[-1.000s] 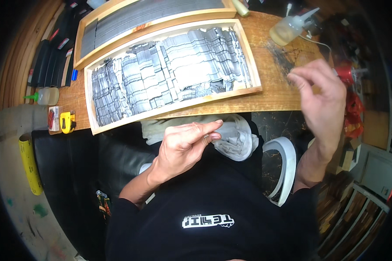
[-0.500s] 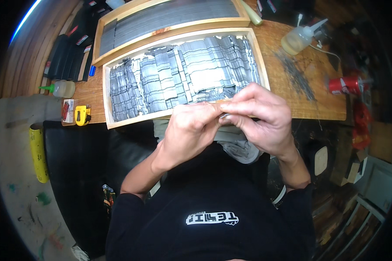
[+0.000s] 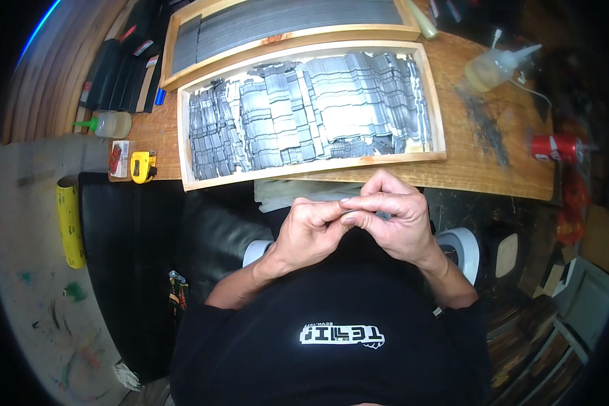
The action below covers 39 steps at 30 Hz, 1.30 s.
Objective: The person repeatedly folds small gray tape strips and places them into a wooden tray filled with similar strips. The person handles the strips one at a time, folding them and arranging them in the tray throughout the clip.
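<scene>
In front of my dark shirt, my left hand [image 3: 311,231] and my right hand [image 3: 398,223] meet at the fingertips. Between them they pinch a small thin grey piece [image 3: 350,211], mostly hidden by the thumbs and fingers. Both hands are closed, just off the near side of the table. Beyond them lies a shallow wooden tray [image 3: 250,178] filled with rows of thin grey strips [image 3: 277,111], some glossy and some uneven. A second wooden tray [image 3: 291,38] behind it holds longer, neatly lined dark grey strips.
At the left are a yellow tape measure [image 3: 143,168], a green-tipped bottle [image 3: 113,124] and black boxes [image 3: 108,78]. To the right, a clear squeeze bottle [image 3: 488,73], dark scraps [image 3: 488,132] and a red can [image 3: 553,147] lie on the wooden table [image 3: 453,177]. A yellow cylinder [image 3: 69,223] stands lower left.
Both hands have drawn back from the tray's near edge toward my body, still pinching the small piece. The view has shifted, so the table and trays appear farther right.
</scene>
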Tool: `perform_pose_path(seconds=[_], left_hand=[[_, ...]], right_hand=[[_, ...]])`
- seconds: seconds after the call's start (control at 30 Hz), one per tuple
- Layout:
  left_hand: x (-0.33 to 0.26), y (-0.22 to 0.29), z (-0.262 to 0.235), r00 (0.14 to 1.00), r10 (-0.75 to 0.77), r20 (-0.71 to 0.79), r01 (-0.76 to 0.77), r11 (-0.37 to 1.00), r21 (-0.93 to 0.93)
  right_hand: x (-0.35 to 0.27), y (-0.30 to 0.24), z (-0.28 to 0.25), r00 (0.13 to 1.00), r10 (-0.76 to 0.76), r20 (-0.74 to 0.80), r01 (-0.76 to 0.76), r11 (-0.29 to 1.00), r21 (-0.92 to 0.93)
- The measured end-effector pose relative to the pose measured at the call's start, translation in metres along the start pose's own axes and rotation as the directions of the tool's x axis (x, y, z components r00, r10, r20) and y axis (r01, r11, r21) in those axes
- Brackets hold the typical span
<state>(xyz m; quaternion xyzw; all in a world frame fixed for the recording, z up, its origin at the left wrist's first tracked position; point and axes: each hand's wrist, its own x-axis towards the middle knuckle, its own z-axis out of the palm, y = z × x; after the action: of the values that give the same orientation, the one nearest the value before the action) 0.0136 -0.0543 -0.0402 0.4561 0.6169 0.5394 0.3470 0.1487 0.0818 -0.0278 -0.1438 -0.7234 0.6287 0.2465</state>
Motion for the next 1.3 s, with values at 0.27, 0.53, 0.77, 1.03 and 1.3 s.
perform_pose_path(seconds=[0.27,0.53,0.77,1.03,1.3], left_hand=[[-0.011,-0.006,0.0,0.997,-0.069,-0.028,0.069,0.998,-0.007],[-0.013,-0.018,-0.004,0.998,-0.06,0.028,0.062,0.996,-0.062],[-0.014,-0.021,-0.015,0.986,-0.125,0.113,0.122,0.992,0.035],[-0.016,-0.027,-0.014,0.986,-0.111,0.125,0.112,0.994,-0.003],[-0.014,-0.021,-0.011,0.99,-0.098,0.101,0.098,0.995,0.0]], right_hand=[[0.0,0.001,0.008,0.999,0.011,0.032,-0.007,0.993,-0.114],[-0.004,0.001,0.009,0.996,0.083,0.035,-0.083,0.996,-0.026],[-0.011,0.01,0.007,0.992,0.101,0.072,-0.098,0.994,-0.049],[-0.01,0.016,0.009,0.99,0.125,0.069,-0.124,0.992,-0.017],[-0.011,0.021,0.007,0.985,0.15,0.081,-0.151,0.989,0.005]])
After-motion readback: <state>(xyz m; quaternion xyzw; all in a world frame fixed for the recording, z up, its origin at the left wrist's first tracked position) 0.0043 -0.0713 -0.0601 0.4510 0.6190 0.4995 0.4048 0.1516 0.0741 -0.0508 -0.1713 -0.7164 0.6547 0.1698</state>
